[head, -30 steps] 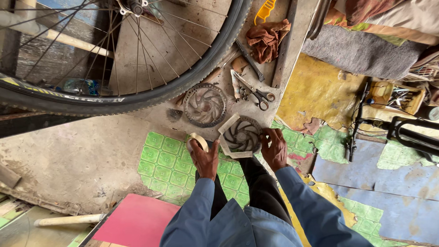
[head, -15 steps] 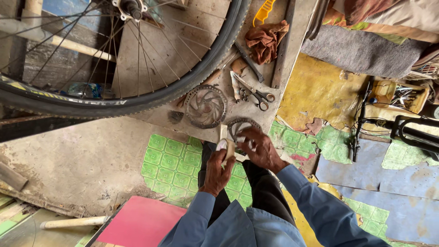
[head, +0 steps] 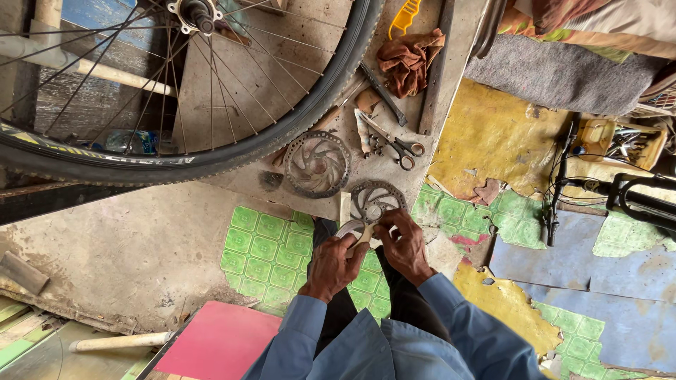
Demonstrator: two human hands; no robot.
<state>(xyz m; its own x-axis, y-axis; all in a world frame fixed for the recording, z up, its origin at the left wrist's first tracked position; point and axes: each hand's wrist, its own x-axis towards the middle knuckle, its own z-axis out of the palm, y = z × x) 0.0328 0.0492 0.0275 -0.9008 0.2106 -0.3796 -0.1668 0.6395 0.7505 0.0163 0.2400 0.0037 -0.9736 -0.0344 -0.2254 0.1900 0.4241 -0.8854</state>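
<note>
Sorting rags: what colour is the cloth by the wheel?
Rusty brown, the cloth shows best in the head view.

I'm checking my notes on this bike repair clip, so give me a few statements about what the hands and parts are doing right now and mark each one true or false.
1. Both hands meet at a metal brake disc held in front of the person. True: the left hand and the right hand are both on it.
2. A second brake disc lies on the concrete. True.
3. The bicycle wheel has no tyre. False: a black tyre runs around its rim.
4. The scissors are in the right hand. False: they lie on the ground beyond the discs.
5. A brown rag lies near the wheel. True.
</note>
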